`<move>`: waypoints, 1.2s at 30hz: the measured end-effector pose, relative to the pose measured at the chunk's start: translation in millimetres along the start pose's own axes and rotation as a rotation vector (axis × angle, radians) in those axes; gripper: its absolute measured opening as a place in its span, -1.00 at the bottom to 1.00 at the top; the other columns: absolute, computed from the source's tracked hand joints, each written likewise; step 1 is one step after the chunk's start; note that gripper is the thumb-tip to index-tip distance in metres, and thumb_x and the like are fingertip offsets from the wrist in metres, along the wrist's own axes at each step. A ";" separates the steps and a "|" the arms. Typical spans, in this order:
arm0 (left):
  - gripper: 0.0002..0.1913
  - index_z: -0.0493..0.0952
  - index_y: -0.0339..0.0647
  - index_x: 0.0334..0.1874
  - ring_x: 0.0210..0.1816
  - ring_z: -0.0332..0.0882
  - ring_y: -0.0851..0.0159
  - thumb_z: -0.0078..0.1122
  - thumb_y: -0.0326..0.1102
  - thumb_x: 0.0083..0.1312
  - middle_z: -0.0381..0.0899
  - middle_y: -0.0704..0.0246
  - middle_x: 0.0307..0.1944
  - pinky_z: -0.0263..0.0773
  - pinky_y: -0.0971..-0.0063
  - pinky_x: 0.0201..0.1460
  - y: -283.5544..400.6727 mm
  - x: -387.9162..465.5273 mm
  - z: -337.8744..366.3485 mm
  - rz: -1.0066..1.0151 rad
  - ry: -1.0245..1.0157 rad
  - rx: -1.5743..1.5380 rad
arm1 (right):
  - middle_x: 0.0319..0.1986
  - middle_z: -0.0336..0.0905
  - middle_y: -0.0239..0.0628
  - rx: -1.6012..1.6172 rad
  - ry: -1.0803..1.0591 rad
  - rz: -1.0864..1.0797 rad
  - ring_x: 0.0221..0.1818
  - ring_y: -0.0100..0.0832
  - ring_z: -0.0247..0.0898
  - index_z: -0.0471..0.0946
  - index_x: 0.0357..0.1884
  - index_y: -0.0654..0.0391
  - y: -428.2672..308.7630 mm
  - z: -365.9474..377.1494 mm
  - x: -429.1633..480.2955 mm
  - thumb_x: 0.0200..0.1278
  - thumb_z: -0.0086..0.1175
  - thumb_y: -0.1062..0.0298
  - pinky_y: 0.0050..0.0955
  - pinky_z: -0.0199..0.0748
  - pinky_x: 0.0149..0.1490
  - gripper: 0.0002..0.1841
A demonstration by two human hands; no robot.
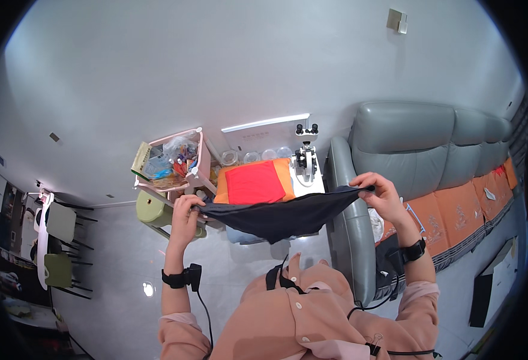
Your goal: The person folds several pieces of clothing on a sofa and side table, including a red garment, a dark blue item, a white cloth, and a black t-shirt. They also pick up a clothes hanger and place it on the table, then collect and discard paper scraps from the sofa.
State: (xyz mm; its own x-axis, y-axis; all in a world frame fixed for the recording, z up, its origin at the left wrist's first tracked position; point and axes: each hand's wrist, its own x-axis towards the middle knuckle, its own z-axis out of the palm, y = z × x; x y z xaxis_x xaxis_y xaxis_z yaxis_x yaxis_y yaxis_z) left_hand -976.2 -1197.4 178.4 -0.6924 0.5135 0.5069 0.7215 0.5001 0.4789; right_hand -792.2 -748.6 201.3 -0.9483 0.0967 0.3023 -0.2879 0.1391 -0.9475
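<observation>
A dark navy cloth [273,218] is stretched in the air between my two hands, its lower part sagging to a point. My left hand [187,213] pinches its left corner. At the opposite corner, my right hand [376,191] grips the edge between thumb and fingers. Behind and below the cloth lies a folded red cloth [255,182] on top of an orange cloth [286,173]. Part of a blue cloth [241,236] shows under the navy one. The navy cloth hides the front of this pile and much of the surface beneath.
A white microscope [306,162] stands right of the pile, near several clear round containers [251,157]. At left are a pink storage cart [205,157] full of packages and a green stool [149,211]. A grey leather sofa [351,216] with orange seat covers [453,211] borders the right.
</observation>
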 end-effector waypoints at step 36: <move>-0.67 0.57 -0.38 -0.33 0.07 0.47 -0.07 0.40 -0.19 0.10 0.56 0.01 -0.06 0.36 0.19 0.14 77.5 30.1 50.5 0.021 -0.381 -0.028 | -0.34 0.60 -0.32 -0.233 -0.148 -0.223 -0.21 -0.45 0.50 0.62 -0.24 0.23 -18.9 63.9 78.5 0.08 0.22 0.58 -0.47 0.44 -0.03 -0.83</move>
State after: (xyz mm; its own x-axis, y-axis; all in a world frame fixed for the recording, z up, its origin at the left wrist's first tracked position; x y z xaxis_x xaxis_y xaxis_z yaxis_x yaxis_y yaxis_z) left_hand -941.5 -1107.9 194.5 -0.6265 0.7488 0.2163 0.7319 0.4698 0.4935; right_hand -869.7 -806.6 236.3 -0.8797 -0.1024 0.4644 -0.4676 0.3638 -0.8056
